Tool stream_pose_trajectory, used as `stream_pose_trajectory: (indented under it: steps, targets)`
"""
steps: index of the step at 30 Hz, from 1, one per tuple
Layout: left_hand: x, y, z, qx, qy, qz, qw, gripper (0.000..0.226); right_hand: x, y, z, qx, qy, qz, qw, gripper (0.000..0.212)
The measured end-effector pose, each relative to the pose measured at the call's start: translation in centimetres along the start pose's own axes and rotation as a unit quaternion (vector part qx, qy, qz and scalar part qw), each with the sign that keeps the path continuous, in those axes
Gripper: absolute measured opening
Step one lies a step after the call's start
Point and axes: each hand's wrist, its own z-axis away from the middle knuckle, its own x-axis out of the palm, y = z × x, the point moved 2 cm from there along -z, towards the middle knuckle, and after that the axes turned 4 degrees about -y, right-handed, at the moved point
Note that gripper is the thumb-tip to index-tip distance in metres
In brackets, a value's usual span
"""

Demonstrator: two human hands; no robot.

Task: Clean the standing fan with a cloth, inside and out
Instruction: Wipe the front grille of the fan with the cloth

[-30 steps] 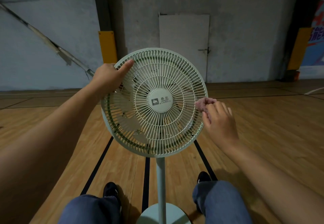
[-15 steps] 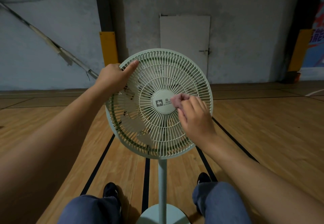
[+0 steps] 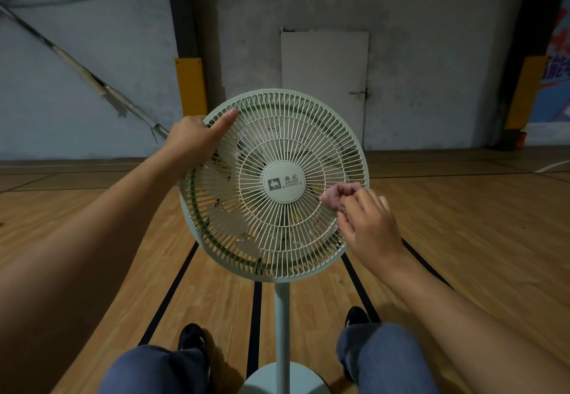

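A pale green standing fan [image 3: 274,134] stands in front of me, its round front grille facing me with a logo cap at the centre. My left hand [image 3: 192,139] grips the grille's upper left rim, thumb lying across the front bars. My right hand [image 3: 368,224] pinches a small pink cloth [image 3: 337,197] and presses it against the grille's bars to the right of the centre cap. The blades show dimly behind the bars. The pole [image 3: 281,325] runs down to a round base [image 3: 277,378] between my knees.
I sit on a wooden gym floor [image 3: 462,224] with black lines; my knees and black shoes flank the fan's base. A grey concrete wall with a white door [image 3: 324,85] and yellow padded posts [image 3: 189,85] stands behind the fan.
My right hand with the cloth swept from the grille's right edge to the centre cap, then back out to the right of the cap. My left hand kept its hold on the rim.
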Motion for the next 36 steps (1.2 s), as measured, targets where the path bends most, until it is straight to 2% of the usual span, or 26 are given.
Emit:
stream_pose_trajectory:
  steps: [5, 10, 19, 23, 30, 34, 36]
  targets:
    - [-0.3, 0.3, 0.2, 0.005, -0.005, 0.008, 1.0, 0.129, -0.7, 2.1, 2.4, 0.022, -0.018, 0.022, 0.999, 0.006]
    - [-0.2, 0.7, 0.3, 0.011, -0.001, 0.008, 1.0, 0.123, -0.9, 2.0, 2.4, 0.022, -0.034, 0.014, 0.999, 0.011]
    - [0.1, 0.6, 0.1, 0.007, 0.004, -0.001, 1.0, 0.117, -0.3, -3.1, -3.0, -0.049, -0.014, -0.034, 0.998, 0.02]
    - [-0.1, -0.4, -0.1, 0.002, 0.007, 0.002, 1.0, 0.104, 0.0, -4.5, -4.0, -0.063, -0.02, -0.032, 0.997, 0.021]
    - [2.8, -5.2, 3.1, -0.031, 0.053, 0.142, 0.988, 0.072, 0.7, -3.2, -2.1, -0.042, -0.044, -0.016, 0.998, 0.014]
    - [5.8, -7.8, 6.0, -0.11, 0.073, 0.239, 0.962, 0.076, 1.2, -2.0, 0.7, -0.042, -0.065, -0.014, 0.997, 0.011]
    - [6.8, -8.7, 7.2, -0.132, 0.083, 0.273, 0.949, 0.068, 1.4, -1.5, 2.1, -0.039, -0.071, -0.016, 0.997, 0.01]
